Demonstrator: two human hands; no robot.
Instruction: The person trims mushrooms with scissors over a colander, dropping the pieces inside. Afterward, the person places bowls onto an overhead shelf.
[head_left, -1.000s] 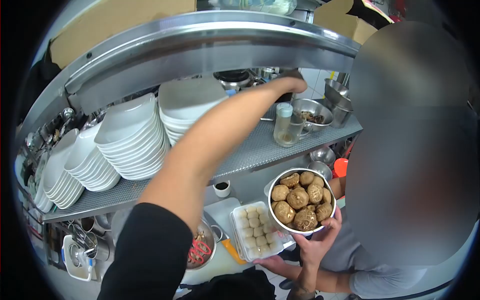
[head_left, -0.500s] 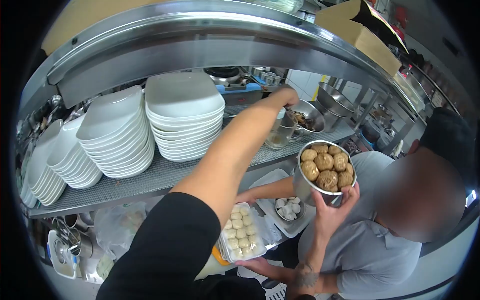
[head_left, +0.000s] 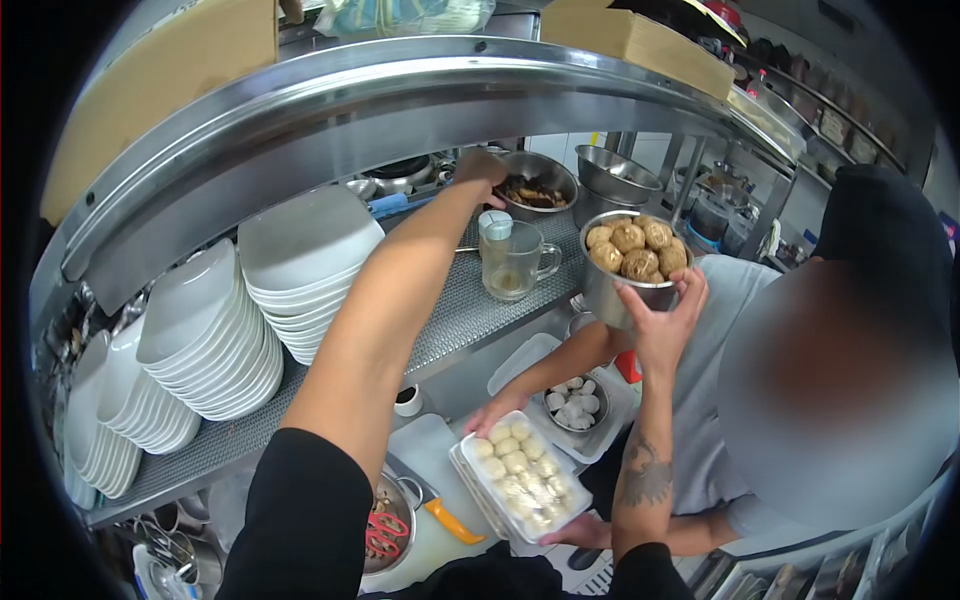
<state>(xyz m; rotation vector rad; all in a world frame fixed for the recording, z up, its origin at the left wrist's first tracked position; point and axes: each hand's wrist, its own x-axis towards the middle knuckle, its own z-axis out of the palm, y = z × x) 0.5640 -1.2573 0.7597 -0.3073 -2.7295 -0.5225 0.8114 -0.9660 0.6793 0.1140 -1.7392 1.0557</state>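
Observation:
My left hand [head_left: 482, 170] reaches over the shelf to the near left rim of a metal bowl [head_left: 563, 203] holding dark brown pieces; its fingers look curled at the rim, partly hidden. A glass mug [head_left: 510, 270] and a small jar with a pale lid [head_left: 494, 225] stand just in front. In my right hand [head_left: 660, 325] is a round metal container [head_left: 605, 298], tilted toward me and full of brown, wrinkled rounded pieces like mushroom caps [head_left: 640, 262]. Below, a co-worker's hands [head_left: 495, 410] hold a clear-covered tray [head_left: 575, 508] of pale dough-like balls.
Stacks of white dishes [head_left: 215, 345] line the shelf's left. Stacked metal bowls [head_left: 618, 178] stand right of the bowl. Below lie an orange-handled knife [head_left: 452, 520], red-handled scissors [head_left: 385, 535] in a pot, and a bowl of white pieces [head_left: 575, 405]. The co-worker [head_left: 690, 420] stands close at right.
My view has swung, showing more of the counter. My left hand and the metal bowl have shifted back and left, away from the stacked bowls. The co-worker's tray has moved outward from me.

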